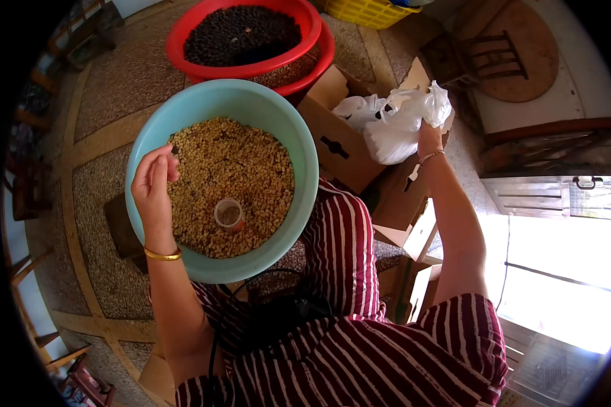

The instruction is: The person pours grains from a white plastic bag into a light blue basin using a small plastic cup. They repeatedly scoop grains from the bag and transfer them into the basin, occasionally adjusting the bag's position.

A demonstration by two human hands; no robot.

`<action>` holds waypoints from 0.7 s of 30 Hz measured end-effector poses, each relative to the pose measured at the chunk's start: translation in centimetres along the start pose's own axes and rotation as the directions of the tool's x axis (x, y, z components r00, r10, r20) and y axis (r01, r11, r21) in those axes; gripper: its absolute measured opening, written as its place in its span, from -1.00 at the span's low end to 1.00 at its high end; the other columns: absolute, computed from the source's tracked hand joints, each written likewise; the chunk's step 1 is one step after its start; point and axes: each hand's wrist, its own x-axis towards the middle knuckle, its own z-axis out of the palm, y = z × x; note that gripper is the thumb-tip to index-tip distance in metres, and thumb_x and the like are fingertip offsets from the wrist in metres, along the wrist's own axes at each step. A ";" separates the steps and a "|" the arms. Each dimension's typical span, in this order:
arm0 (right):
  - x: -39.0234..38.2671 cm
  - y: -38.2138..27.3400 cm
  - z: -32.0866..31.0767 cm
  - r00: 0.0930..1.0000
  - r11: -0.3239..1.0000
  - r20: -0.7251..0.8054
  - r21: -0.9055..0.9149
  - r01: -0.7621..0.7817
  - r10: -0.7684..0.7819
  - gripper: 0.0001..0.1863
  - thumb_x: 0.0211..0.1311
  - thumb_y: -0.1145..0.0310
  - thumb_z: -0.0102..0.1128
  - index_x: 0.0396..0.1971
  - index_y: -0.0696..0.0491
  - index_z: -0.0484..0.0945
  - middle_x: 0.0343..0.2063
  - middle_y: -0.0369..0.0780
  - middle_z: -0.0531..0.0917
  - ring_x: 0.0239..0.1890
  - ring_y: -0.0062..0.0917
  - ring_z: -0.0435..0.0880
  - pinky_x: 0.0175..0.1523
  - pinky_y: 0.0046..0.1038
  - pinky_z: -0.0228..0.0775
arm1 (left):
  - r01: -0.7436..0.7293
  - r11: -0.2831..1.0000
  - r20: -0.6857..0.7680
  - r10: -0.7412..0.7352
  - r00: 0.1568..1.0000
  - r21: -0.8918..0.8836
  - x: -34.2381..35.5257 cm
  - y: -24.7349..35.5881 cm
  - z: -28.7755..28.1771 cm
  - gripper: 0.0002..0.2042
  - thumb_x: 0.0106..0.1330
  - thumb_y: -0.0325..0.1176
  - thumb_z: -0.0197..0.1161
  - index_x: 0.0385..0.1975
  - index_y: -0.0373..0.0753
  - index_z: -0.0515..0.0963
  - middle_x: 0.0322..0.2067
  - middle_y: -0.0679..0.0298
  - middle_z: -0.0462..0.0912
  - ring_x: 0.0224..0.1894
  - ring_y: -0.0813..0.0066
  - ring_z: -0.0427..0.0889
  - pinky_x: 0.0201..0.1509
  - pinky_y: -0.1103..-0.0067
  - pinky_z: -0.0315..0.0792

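Observation:
A pale teal basin stands before me with a layer of small tan beans or kernels in it. A clear plastic cup sits upright among the kernels, near the basin's front. Over the basin's left side is my left hand, its fingers curled and pressed together; whatever they may hold is hidden. My right hand reaches out to the right and is closed on a white plastic bag, gripped by its gathered upper part. The bag is full-looking and hangs at an open cardboard box.
Beyond the teal basin, a red basin of dark round pieces rests on another red basin. A yellow plastic basket is behind them. More cardboard boxes stand to my right. A wooden chair is at the far right.

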 end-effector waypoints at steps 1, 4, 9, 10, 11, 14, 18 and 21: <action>0.6 0.9 0.4 0.994 0.995 -0.038 0.010 -0.101 0.101 -0.57 0.08 0.28 0.10 -0.07 0.20 0.43 -0.23 -0.19 0.58 -0.19 -0.48 0.52 -0.15 -0.46 0.33 | 0.006 1.000 -0.001 -0.006 1.000 0.007 0.1 -0.1 -0.1 -0.81 0.34 -0.39 0.02 -0.22 -0.31 0.54 -0.47 0.36 0.52 -0.48 0.70 0.41 -0.41 0.71 0.36; 4.3 4.9 -1.1 0.980 0.929 0.110 -0.316 0.191 -0.164 -0.63 0.12 0.32 0.01 -0.10 0.19 0.45 -0.20 -0.10 0.57 -0.14 -0.29 0.52 -0.09 -0.39 0.34 | 0.023 0.999 0.024 -0.023 0.999 0.029 0.6 -0.4 0.6 -0.81 0.33 -0.38 0.01 -0.22 -0.30 0.54 -0.46 0.36 0.52 -0.46 0.67 0.43 -0.37 0.71 0.36; 5.7 3.4 4.5 0.994 0.994 -0.061 0.058 -0.090 0.094 -0.51 -0.11 0.31 0.21 -0.17 0.32 0.46 -0.29 -0.13 0.59 -0.29 -0.41 0.56 -0.21 -0.45 0.35 | 0.025 0.992 0.056 -0.032 0.998 0.121 0.7 -1.1 0.6 -0.82 0.33 -0.40 0.02 -0.22 -0.30 0.54 -0.47 0.36 0.53 -0.48 0.71 0.42 -0.41 0.72 0.36; 5.1 3.1 5.7 0.994 0.990 -0.073 0.115 -0.079 0.087 -0.59 -0.02 0.35 0.15 -0.13 0.23 0.45 -0.24 -0.15 0.59 -0.25 -0.35 0.57 -0.18 -0.44 0.38 | 0.044 0.988 0.042 -0.050 0.998 0.148 0.6 -1.3 0.7 -0.82 0.33 -0.40 0.02 -0.22 -0.30 0.54 -0.47 0.36 0.52 -0.48 0.71 0.42 -0.41 0.72 0.36; 5.2 3.7 5.8 0.999 0.977 -0.010 -0.206 0.050 -0.053 -0.62 0.00 0.38 0.12 -0.12 0.19 0.46 -0.21 -0.12 0.57 -0.20 -0.31 0.55 -0.13 -0.41 0.37 | 0.057 0.984 0.037 -0.064 0.997 0.170 0.6 -1.2 0.8 -0.82 0.33 -0.40 0.02 -0.22 -0.30 0.54 -0.47 0.36 0.52 -0.48 0.71 0.42 -0.41 0.72 0.36; 7.4 9.4 5.1 0.893 0.322 0.298 -0.855 0.407 -0.337 -0.59 -0.02 0.49 0.10 -0.07 0.01 0.45 -0.08 -0.07 0.51 -0.03 -0.15 0.47 0.03 -0.31 0.36 | 0.045 0.981 0.075 -0.060 0.995 0.189 0.8 -1.3 0.9 -0.83 0.33 -0.40 0.03 -0.22 -0.30 0.54 -0.47 0.37 0.52 -0.48 0.71 0.42 -0.41 0.73 0.37; 10.6 19.3 2.4 0.985 0.678 0.079 -0.716 0.165 -0.155 -0.47 -0.10 0.40 0.21 0.00 0.03 0.40 -0.06 -0.09 0.51 -0.03 -0.24 0.49 0.00 -0.31 0.34 | 0.042 0.980 0.121 -0.067 0.990 0.197 1.3 -2.6 1.0 -0.83 0.32 -0.40 0.03 -0.23 -0.29 0.54 -0.47 0.37 0.52 -0.48 0.72 0.42 -0.41 0.74 0.36; 9.1 21.0 5.1 0.938 0.944 -0.131 0.117 -0.307 0.322 -0.45 -0.10 0.37 0.22 0.01 0.09 0.39 -0.06 -0.15 0.52 -0.05 -0.32 0.51 -0.02 -0.34 0.33 | 0.041 0.971 0.120 -0.071 0.990 0.236 0.8 -2.1 0.8 -0.83 0.32 -0.41 0.04 -0.23 -0.29 0.54 -0.47 0.36 0.52 -0.48 0.71 0.42 -0.41 0.74 0.36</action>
